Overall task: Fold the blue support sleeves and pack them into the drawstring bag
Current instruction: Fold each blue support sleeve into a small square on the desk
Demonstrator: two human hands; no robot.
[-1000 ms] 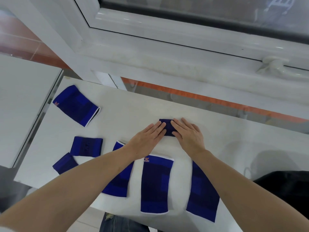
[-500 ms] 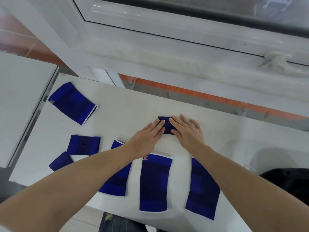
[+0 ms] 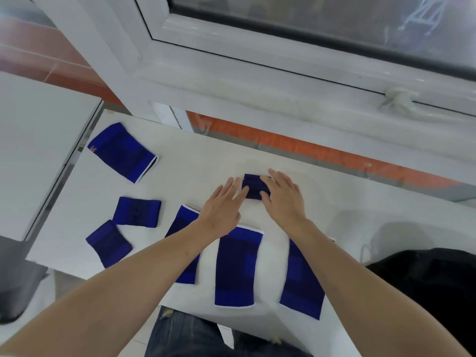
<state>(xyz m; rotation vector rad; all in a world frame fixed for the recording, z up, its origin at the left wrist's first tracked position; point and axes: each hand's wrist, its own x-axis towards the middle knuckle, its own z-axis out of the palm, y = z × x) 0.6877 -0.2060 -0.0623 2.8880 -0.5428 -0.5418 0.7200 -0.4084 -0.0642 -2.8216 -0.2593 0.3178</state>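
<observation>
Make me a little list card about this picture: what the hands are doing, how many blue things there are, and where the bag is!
left hand: flat, fingers straight, beside the small folded sleeve
right hand: flat, resting on the small folded sleeve
blue sleeves in view: seven
long flat sleeves at near edge: three
table: white
bag: a black thing at the right; cannot tell if it is the bag

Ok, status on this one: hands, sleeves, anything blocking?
Left hand open, just off the folded sleeve. Right hand flat on it. Bag at right, nothing packed in view. No obstruction.
</observation>
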